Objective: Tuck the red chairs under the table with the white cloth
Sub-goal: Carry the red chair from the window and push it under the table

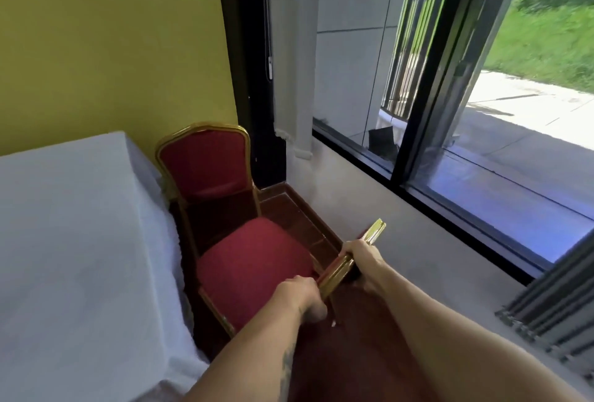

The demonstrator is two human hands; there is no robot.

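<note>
both hands grip chair back

Red fabric chair seat; glossy gold metal frame; matt white tablecloth

chair seat: red | chair frame: gold | tablecloth: white | wall: yellow
</note>
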